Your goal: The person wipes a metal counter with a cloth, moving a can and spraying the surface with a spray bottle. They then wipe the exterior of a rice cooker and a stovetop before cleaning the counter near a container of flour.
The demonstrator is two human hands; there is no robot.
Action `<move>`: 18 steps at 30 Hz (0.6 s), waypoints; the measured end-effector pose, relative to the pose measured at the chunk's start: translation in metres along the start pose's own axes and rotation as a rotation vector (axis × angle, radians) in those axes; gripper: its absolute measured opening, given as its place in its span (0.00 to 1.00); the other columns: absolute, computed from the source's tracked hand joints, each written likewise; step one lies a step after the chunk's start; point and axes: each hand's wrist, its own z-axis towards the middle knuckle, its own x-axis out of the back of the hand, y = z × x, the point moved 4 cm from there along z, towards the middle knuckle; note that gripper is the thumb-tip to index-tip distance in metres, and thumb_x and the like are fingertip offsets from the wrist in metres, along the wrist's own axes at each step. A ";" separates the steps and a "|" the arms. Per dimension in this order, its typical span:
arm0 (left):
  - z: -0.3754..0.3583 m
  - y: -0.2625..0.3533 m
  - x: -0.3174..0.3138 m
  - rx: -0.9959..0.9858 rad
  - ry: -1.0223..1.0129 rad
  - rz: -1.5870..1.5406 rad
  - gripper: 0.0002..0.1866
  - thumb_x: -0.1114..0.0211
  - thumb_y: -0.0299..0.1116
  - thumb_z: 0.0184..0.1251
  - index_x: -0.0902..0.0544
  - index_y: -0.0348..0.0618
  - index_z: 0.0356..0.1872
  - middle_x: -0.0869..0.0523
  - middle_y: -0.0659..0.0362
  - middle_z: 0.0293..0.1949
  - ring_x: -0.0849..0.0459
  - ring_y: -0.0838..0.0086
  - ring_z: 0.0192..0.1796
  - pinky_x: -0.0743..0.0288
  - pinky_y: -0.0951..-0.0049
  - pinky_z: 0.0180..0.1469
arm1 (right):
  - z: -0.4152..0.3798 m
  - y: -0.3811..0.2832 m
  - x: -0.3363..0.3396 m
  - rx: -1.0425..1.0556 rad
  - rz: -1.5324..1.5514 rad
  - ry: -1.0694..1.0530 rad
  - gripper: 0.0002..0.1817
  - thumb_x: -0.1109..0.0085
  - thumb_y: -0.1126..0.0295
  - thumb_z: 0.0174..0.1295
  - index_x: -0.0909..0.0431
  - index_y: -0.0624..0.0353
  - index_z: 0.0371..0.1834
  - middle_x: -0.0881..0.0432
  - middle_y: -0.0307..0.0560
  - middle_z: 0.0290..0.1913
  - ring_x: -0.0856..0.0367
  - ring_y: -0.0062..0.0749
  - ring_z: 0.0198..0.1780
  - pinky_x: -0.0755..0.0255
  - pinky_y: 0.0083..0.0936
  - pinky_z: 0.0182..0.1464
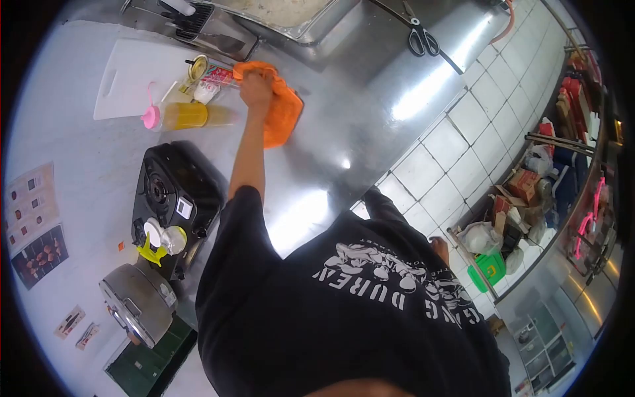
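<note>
My left hand (256, 86) is stretched out over the steel counter (344, 126) and is closed on an orange cloth (284, 112) that lies bunched flat on the metal. Just left of the cloth lie a bottle of yellow liquid (195, 116) with a pink cap (151, 117), a small open jar (197, 67) and a printed packet (218, 75). My black T-shirt fills the lower frame. My right hand is hidden; only a small patch of skin (440, 248) shows at the shirt's edge.
A white cutting board (129, 73) lies at the far left. A black portable gas stove (173, 192) and a silver rice cooker (135, 301) stand nearer me. Scissors (423, 38) hang beyond a sink (278, 20). A green bucket (487, 268) and clutter line the tiled floor.
</note>
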 end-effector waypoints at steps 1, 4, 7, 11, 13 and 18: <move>0.014 -0.003 -0.004 0.001 0.001 -0.004 0.19 0.35 0.46 0.64 0.14 0.37 0.35 0.14 0.47 0.43 0.14 0.50 0.43 0.20 0.53 0.47 | 0.005 0.030 -0.006 0.128 -0.185 0.029 0.17 0.53 0.65 0.67 0.18 0.68 0.45 0.14 0.55 0.31 0.14 0.36 0.37 0.24 0.28 0.35; 0.044 -0.018 -0.020 0.058 0.038 0.100 0.19 0.34 0.47 0.62 0.13 0.38 0.30 0.13 0.47 0.37 0.14 0.48 0.37 0.20 0.52 0.44 | -0.016 0.016 0.002 -0.005 -0.100 0.014 0.17 0.52 0.68 0.64 0.17 0.70 0.42 0.14 0.57 0.33 0.14 0.36 0.36 0.24 0.29 0.37; 0.032 -0.021 -0.028 -0.073 0.055 -0.012 0.19 0.34 0.47 0.62 0.14 0.37 0.28 0.14 0.46 0.37 0.13 0.51 0.39 0.20 0.51 0.43 | -0.036 -0.029 0.021 -0.187 0.173 0.071 0.17 0.52 0.68 0.64 0.18 0.69 0.44 0.14 0.57 0.33 0.14 0.36 0.34 0.23 0.29 0.37; 0.029 -0.021 -0.025 -0.069 0.099 -0.034 0.21 0.35 0.47 0.63 0.15 0.35 0.28 0.14 0.44 0.36 0.14 0.49 0.39 0.20 0.51 0.42 | -0.031 -0.020 0.015 -0.159 0.249 0.030 0.17 0.58 0.67 0.72 0.23 0.66 0.53 0.15 0.53 0.35 0.14 0.35 0.30 0.25 0.25 0.26; 0.034 -0.019 -0.028 -0.072 0.143 0.049 0.21 0.36 0.48 0.64 0.16 0.34 0.29 0.14 0.44 0.36 0.15 0.49 0.40 0.20 0.52 0.42 | -0.029 -0.020 0.012 -0.177 0.297 0.050 0.17 0.57 0.67 0.72 0.23 0.66 0.53 0.15 0.53 0.35 0.14 0.35 0.30 0.25 0.25 0.25; -0.054 0.015 -0.027 -0.224 0.113 -0.226 0.19 0.39 0.45 0.70 0.19 0.34 0.33 0.17 0.43 0.35 0.18 0.47 0.42 0.26 0.51 0.48 | -0.019 -0.020 -0.005 -0.163 0.281 0.059 0.16 0.55 0.67 0.70 0.22 0.66 0.51 0.14 0.53 0.34 0.13 0.35 0.31 0.23 0.27 0.29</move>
